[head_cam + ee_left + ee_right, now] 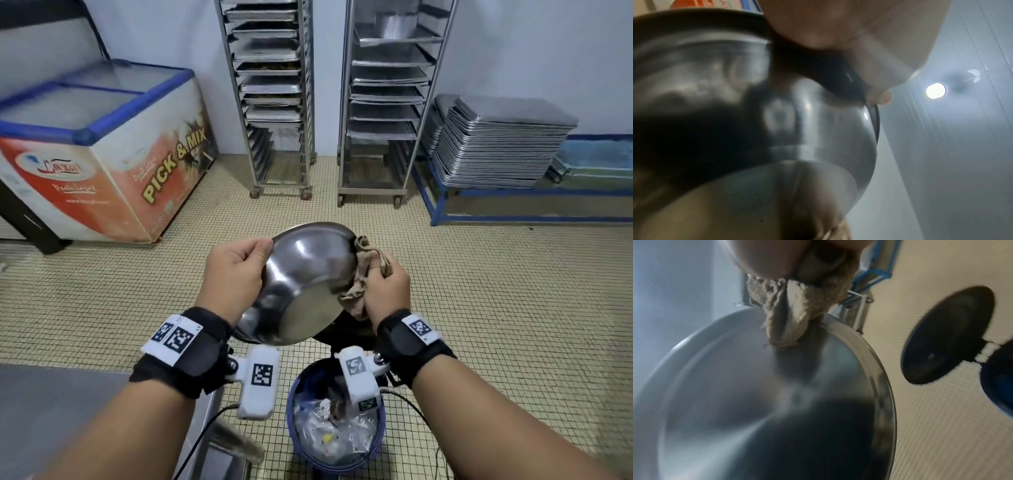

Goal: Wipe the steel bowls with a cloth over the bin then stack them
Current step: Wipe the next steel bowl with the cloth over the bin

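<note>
A steel bowl (301, 284) is held tilted in the air above and just beyond the blue bin (335, 418), its underside turned towards me. My left hand (236, 270) grips its left rim, thumb on the outside. My right hand (383, 287) clutches a bunched beige cloth (363, 274) and presses it against the bowl's right rim. In the left wrist view the bowl (777, 129) fills the frame under my fingers (818, 29). The right wrist view shows the cloth (793, 308) touching the bowl's flat base (766, 402).
The bin holds clear plastic rubbish, and its dark lid (947, 335) hangs open behind it. A steel counter (68, 411) sits at my lower left. Farther off stand a chest freezer (102, 154), two tray racks (274, 102) and a stack of steel trays (496, 144).
</note>
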The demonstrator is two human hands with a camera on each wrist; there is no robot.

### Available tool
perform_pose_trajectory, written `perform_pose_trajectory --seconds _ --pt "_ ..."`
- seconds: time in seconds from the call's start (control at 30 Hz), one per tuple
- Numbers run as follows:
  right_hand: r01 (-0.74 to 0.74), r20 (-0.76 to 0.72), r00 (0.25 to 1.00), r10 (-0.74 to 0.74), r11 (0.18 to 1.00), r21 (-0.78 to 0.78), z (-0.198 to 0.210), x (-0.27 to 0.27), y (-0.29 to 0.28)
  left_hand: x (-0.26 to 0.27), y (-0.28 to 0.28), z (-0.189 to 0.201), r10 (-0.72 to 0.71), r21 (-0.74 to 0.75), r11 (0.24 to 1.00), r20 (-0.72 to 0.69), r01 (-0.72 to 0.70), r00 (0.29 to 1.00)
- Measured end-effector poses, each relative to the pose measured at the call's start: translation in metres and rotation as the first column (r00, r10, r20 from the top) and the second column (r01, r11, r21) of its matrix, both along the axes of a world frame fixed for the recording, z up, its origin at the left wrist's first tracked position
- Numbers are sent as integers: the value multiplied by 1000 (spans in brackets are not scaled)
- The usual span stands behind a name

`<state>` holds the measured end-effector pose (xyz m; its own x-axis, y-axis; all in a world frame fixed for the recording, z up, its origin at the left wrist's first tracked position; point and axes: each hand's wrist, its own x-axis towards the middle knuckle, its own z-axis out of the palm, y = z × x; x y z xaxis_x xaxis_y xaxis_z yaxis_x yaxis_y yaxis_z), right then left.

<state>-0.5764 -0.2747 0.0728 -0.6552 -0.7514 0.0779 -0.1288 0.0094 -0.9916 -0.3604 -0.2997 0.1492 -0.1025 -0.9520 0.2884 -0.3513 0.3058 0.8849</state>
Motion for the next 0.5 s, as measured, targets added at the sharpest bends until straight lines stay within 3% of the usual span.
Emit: perform_pose_trajectory --seconds 0.1,0.17,0.27,0.37,0.5 --pt "31 149 987 -53 989 145 -9 -4 2 8 -9 -4 -2 65 998 -135 11 991" --pt "30 161 986 -49 992 119 -7 -7 1 12 -11 -5 -42 129 990 -152 61 988" --pt "15 148 989 -25 998 67 3 -12 -4 13 -11 1 -195 246 950 -21 194 981" --pt "-95 64 994 92 995 44 12 -8 -5 5 -9 3 -289 332 913 117 236 950" --pt "-238 -93 966 240 971 31 17 6 2 -9 -5 0 -230 387 907 124 166 965"
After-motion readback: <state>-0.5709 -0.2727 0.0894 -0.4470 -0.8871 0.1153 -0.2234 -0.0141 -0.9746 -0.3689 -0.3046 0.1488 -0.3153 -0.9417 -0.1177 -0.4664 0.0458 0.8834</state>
